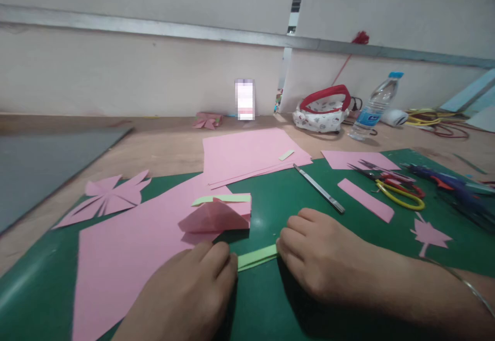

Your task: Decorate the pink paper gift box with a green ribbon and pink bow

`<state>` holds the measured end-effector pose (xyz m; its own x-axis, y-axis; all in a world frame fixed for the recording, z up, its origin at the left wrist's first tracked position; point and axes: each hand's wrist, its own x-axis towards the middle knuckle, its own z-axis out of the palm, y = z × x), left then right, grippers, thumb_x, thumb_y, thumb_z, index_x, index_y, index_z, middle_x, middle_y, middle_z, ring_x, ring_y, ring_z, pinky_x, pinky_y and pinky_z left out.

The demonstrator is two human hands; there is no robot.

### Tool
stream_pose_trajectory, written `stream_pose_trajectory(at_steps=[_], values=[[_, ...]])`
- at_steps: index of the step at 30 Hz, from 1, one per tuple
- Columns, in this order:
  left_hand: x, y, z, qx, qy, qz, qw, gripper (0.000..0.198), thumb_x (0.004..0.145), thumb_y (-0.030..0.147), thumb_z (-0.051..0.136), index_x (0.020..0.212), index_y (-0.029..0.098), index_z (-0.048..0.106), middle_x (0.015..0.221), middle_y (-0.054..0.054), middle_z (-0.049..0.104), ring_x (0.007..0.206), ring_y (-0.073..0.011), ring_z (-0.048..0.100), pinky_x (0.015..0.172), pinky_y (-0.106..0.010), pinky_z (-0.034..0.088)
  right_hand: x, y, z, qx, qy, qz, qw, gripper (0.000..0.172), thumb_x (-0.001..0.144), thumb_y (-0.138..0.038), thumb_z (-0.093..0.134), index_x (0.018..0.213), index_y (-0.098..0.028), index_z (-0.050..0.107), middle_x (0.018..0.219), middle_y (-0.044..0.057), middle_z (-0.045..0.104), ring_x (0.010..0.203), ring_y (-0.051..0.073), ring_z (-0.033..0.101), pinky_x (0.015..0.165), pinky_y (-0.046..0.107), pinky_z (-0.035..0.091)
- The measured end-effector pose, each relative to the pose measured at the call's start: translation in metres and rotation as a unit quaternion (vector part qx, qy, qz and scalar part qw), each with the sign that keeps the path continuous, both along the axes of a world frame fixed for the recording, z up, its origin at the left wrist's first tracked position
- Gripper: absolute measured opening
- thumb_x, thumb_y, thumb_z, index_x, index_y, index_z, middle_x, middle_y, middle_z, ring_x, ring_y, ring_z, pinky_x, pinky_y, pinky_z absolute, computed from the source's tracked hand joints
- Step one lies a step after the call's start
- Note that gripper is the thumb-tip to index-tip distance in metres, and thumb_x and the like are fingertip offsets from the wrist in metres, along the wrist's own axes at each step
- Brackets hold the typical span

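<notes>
A folded light-green paper strip (257,258) stretches between my two hands, just above the green mat (266,305). My left hand (193,284) is closed on the strip's left end, with the fingertips hidden. At the other end, my right hand (315,251) pinches it with curled fingers. Right behind my left hand stands a folded pink paper piece (216,219) with a pale green strip along its top edge. A large pink paper sheet (119,258) lies partly beneath that piece and my left hand.
Pink sheets (247,153), a grey pen-like cutter (319,189) and a pink strip (365,199) lie beyond my hands. Yellow-handled scissors (400,195) and a leaf-shaped cutout (430,234) are right; a flower cutout (112,197) is left. A water bottle (375,109) and pouch (320,117) stand behind.
</notes>
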<state>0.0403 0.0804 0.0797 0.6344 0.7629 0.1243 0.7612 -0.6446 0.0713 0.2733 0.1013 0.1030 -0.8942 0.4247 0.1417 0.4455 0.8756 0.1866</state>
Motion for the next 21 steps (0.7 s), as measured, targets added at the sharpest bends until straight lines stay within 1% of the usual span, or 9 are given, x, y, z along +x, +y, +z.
stream_pose_trajectory(at_steps=[2, 4, 8, 11, 13, 16, 18, 19, 21], values=[[0.001, -0.004, 0.002, 0.007, 0.074, -0.014, 0.997, 0.032, 0.076, 0.002, 0.041, 0.084, 0.021, 0.064, 0.078, -0.004, 0.064, 0.064, -0.0207, 0.058, 0.057, -0.034, 0.048, -0.001, 0.0, -0.002, 0.018, 0.004, 0.005, 1.0, 0.023, 0.087, -0.01, 0.048, 0.066, -0.015, 0.052, 0.066, 0.005, 0.052, 0.06, 0.017, 0.037, 0.054, 0.032, 0.014], [0.003, -0.004, 0.003, 0.023, 0.093, -0.013, 0.995, 0.033, 0.077, 0.001, 0.04, 0.091, 0.02, 0.064, 0.08, -0.005, 0.064, 0.068, -0.0213, 0.06, 0.061, -0.036, 0.05, -0.001, 0.001, -0.004, 0.031, 0.007, 0.008, 0.999, 0.023, 0.087, -0.009, 0.047, 0.065, -0.015, 0.052, 0.065, 0.005, 0.051, 0.059, 0.017, 0.037, 0.054, 0.032, 0.013], [0.008, 0.001, 0.003, 0.053, 0.076, -0.005, 0.996, 0.029, 0.079, 0.004, 0.042, 0.094, 0.019, 0.064, 0.08, -0.006, 0.064, 0.074, -0.0203, 0.061, 0.071, -0.036, 0.052, -0.002, 0.005, -0.007, 0.043, 0.013, 0.002, 0.999, 0.024, 0.088, -0.007, 0.045, 0.066, -0.016, 0.051, 0.064, 0.005, 0.05, 0.058, 0.016, 0.035, 0.054, 0.031, 0.013], [0.01, 0.003, 0.004, 0.078, 0.037, -0.005, 0.996, 0.024, 0.085, 0.017, 0.046, 0.1, 0.017, 0.064, 0.08, -0.007, 0.065, 0.072, -0.022, 0.061, 0.067, -0.037, 0.053, -0.001, 0.01, -0.008, 0.054, 0.035, -0.01, 0.998, 0.026, 0.088, -0.007, 0.043, 0.065, -0.016, 0.051, 0.063, 0.005, 0.05, 0.058, 0.017, 0.034, 0.054, 0.032, 0.014], [0.011, 0.005, 0.005, 0.076, 0.007, -0.003, 0.997, 0.023, 0.087, 0.025, 0.045, 0.095, 0.018, 0.065, 0.078, -0.007, 0.065, 0.07, -0.0228, 0.062, 0.063, -0.037, 0.053, 0.0, 0.013, -0.009, 0.05, 0.046, -0.016, 0.998, 0.026, 0.089, -0.008, 0.043, 0.065, -0.017, 0.051, 0.064, 0.005, 0.05, 0.059, 0.018, 0.034, 0.054, 0.032, 0.015], [0.011, 0.007, 0.004, 0.035, -0.02, 0.005, 0.999, 0.027, 0.088, 0.021, 0.039, 0.078, 0.02, 0.065, 0.072, -0.005, 0.062, 0.069, -0.0207, 0.061, 0.064, -0.035, 0.052, 0.001, 0.016, -0.011, 0.023, 0.045, -0.031, 0.998, 0.025, 0.09, -0.009, 0.043, 0.068, -0.017, 0.051, 0.067, 0.004, 0.052, 0.061, 0.018, 0.035, 0.055, 0.031, 0.018], [0.01, 0.008, 0.004, 0.005, -0.041, 0.017, 0.999, 0.031, 0.088, 0.02, 0.036, 0.075, 0.02, 0.064, 0.073, -0.005, 0.062, 0.07, -0.0199, 0.061, 0.065, -0.034, 0.051, 0.0, 0.016, -0.012, 0.003, 0.048, -0.042, 0.998, 0.024, 0.091, -0.01, 0.043, 0.07, -0.017, 0.052, 0.069, 0.004, 0.053, 0.063, 0.017, 0.036, 0.055, 0.031, 0.02], [0.01, 0.009, 0.004, -0.013, -0.055, 0.024, 0.998, 0.031, 0.089, 0.022, 0.036, 0.076, 0.02, 0.064, 0.074, -0.005, 0.062, 0.071, -0.0197, 0.061, 0.065, -0.034, 0.051, -0.001, 0.016, -0.013, -0.01, 0.054, -0.046, 0.997, 0.023, 0.093, -0.013, 0.043, 0.072, -0.017, 0.053, 0.07, 0.004, 0.053, 0.064, 0.017, 0.037, 0.056, 0.031, 0.021], [0.01, 0.009, 0.006, -0.065, -0.082, 0.041, 0.994, 0.034, 0.09, 0.027, 0.034, 0.074, 0.021, 0.064, 0.076, -0.004, 0.061, 0.07, -0.0187, 0.06, 0.062, -0.031, 0.049, -0.003, 0.014, -0.015, -0.031, 0.073, -0.05, 0.996, 0.022, 0.095, -0.026, 0.046, 0.077, -0.017, 0.055, 0.073, 0.003, 0.055, 0.065, 0.017, 0.039, 0.055, 0.031, 0.021]])
